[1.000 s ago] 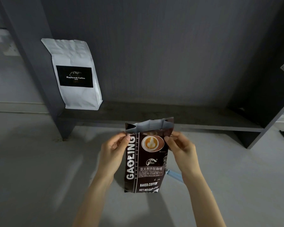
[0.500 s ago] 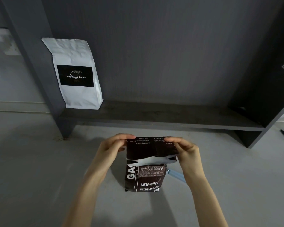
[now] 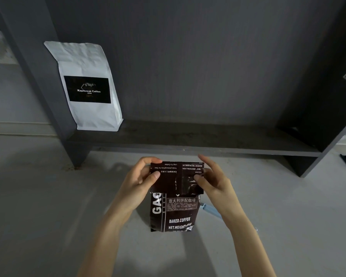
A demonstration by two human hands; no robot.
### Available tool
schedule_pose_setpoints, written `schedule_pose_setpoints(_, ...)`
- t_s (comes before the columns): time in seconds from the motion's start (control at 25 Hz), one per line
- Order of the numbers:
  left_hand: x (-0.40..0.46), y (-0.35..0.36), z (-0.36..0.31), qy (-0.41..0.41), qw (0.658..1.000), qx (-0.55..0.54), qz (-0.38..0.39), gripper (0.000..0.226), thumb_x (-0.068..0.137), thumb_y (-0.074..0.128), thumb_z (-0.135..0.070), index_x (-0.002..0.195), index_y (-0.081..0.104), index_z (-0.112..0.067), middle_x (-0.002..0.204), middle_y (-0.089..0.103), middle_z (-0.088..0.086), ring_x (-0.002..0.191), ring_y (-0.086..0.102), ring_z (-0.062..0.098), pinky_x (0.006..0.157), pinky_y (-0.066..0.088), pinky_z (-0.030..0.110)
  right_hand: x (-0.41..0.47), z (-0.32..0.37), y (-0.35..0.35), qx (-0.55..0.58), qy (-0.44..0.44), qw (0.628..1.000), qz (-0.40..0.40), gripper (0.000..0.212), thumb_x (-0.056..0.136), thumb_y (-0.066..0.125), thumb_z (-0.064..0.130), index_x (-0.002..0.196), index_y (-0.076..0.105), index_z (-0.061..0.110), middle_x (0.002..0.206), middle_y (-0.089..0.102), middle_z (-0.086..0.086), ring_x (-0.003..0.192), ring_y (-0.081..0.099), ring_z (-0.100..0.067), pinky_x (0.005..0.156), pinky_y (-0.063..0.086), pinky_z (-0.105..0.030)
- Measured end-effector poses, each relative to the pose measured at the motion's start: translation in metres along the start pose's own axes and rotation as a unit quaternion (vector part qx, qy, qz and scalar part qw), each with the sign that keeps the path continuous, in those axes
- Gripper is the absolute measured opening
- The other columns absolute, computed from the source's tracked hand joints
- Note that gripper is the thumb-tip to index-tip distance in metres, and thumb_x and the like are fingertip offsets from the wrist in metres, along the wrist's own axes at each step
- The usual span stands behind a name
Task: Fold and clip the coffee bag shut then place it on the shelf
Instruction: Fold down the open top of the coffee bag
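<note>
Head view, read from left to right. At far left a white coffee bag [image 3: 88, 86] with a black label stands upright on the shelf [image 3: 188, 139], leaning against the grey upright; it shows the destination and leaves most of the board free to its right. Nearer the viewer, the left hand [image 3: 137, 181] grips the left edge of the dark coffee bag [image 3: 175, 212]: its thumb lies on the front of the folded flap [image 3: 176, 177] and its fingers [image 3: 148, 160] curl over the top crease, a narrow pinch that keeps the fold flat on that side. The coffee bag stands upright on the pale counter [image 3: 48, 196] just in front of the shelf, its base on the surface so that both hands are free to work the top. The flap is turned down toward the viewer, its print reading upside down and covering the upper part of the front panel. The right hand [image 3: 213, 181] mirrors the left: thumb pressed on the flap's right part, the other fingers raised and loosely spread behind the crease, so it presses more than it clasps. Just behind the right wrist a pale blue clip [image 3: 211, 209] lies on the counter, partly hidden. Judged stage: folding in hand; clipping and shelving are not yet done.
</note>
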State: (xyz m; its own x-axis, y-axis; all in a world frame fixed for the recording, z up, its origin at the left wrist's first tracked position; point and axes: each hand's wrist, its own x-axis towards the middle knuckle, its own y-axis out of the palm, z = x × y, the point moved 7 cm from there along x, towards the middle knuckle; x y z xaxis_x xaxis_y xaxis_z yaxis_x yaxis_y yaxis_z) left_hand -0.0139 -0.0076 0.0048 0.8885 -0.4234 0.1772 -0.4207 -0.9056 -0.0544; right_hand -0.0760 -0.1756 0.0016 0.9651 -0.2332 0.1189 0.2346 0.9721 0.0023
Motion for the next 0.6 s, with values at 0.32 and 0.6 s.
schedule_pose_setpoints(0.32, -0.004, 0.0, 0.014, -0.017, 1.0, -0.006, -0.02, 0.027, 0.084, 0.055, -0.013, 0.097, 0.06, -0.037, 0.09, 0.07, -0.026, 0.101, 0.059, -0.006, 0.079, 0.046, 0.007, 0.003, -0.01, -0.006, -0.012, 0.01, 0.998, -0.056, 0.014, 0.083, 0.056, 0.005, 0.09, 0.064, 0.015, 0.079, 0.069, 0.003, 0.066, 0.065, 0.003, 0.059, 0.049, -0.007)
schedule_pose_setpoints(0.6, -0.007, -0.003, 0.023, -0.02, 1.0, 0.021, -0.006, 0.022, 0.08, 0.058, -0.017, 0.097, 0.063, -0.031, 0.09, 0.07, -0.031, 0.097, 0.061, -0.007, 0.078, 0.045, 0.004, 0.006, -0.018, -0.007, -0.014, 0.003, 0.995, -0.097, 0.017, 0.082, 0.059, 0.011, 0.084, 0.066, 0.027, 0.069, 0.072, 0.016, 0.071, 0.067, 0.0, 0.063, 0.052, -0.01)
